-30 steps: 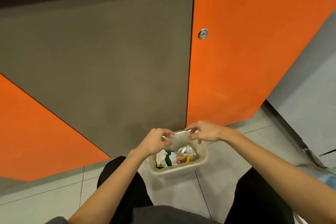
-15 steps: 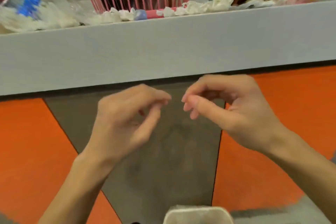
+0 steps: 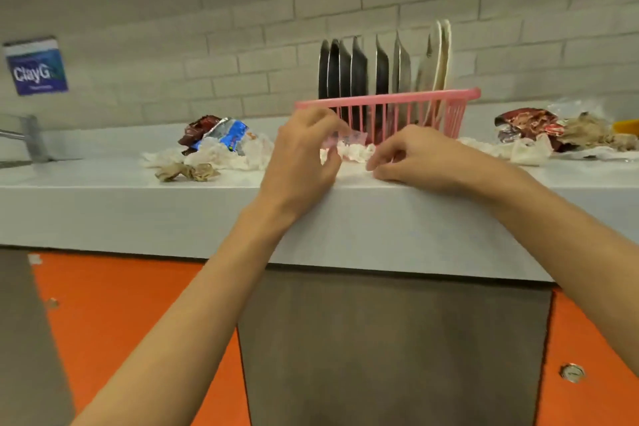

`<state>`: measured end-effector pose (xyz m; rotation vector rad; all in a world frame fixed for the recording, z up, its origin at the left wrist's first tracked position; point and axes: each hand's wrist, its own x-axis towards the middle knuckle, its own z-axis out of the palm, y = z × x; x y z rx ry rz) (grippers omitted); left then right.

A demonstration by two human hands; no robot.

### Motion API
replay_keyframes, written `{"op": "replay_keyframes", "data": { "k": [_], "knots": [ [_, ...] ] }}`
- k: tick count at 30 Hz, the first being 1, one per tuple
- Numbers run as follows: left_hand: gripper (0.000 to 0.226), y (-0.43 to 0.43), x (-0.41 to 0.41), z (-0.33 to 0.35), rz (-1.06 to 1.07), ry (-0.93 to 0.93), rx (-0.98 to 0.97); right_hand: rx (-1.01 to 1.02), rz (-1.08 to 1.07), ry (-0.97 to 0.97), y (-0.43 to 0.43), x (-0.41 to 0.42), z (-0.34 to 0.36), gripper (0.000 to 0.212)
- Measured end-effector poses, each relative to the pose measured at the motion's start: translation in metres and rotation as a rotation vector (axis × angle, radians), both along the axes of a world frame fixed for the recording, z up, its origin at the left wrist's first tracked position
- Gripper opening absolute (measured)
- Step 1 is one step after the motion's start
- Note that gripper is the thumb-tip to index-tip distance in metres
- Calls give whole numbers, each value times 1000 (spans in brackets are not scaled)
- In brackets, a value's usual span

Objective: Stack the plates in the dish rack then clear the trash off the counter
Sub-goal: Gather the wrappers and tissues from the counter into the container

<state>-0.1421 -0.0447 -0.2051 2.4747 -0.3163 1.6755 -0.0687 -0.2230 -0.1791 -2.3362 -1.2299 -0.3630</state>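
Note:
A pink dish rack [image 3: 387, 104] stands on the white counter [image 3: 103, 176] with several dark and pale plates [image 3: 359, 69] upright in it. In front of the rack lie a clear wrapper [image 3: 351, 139] and a crumpled white tissue [image 3: 356, 152]. My left hand [image 3: 304, 156] pinches the wrapper's left end between thumb and fingers. My right hand [image 3: 425, 159] is beside it with bent fingers, its tips on the counter next to the tissue, holding nothing.
To the left lie foil snack wrappers [image 3: 224, 135], white tissues and brown paper balls [image 3: 186, 172]. More wrappers and paper [image 3: 532, 128] are piled at the right. A faucet [image 3: 31, 138] stands at the far left. Orange and grey cabinet doors [image 3: 138, 322] are below.
The view rose from the bin on the floor to the counter. Both hands, empty after dropping trash in the bin, came up to the counter, and the left now pinches the wrapper.

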Motion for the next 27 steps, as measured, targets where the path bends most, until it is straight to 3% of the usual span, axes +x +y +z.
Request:
{"op": "replay_keyframes", "data": {
  "k": [4,7,9,10,13,22,27],
  "knots": [
    [40,26,-8,21,334,100,-14,73,-19,60,0,6,6,23],
    [56,51,-9,37,471,500,-152,124,-36,111,-1,8,8,27],
    [54,60,-5,38,439,755,-245,157,-30,142,-2,9,8,28],
    [48,64,-2,36,412,788,-248,172,-26,149,-3,10,8,28],
    [28,72,2,32,345,620,-199,208,-29,176,-5,11,8,29],
    [31,66,-13,55,202,216,-3,275,-9,191,-8,-4,6,37],
    [30,68,-17,80,183,105,53,347,-42,207,-10,-3,3,39]
  ]
}}
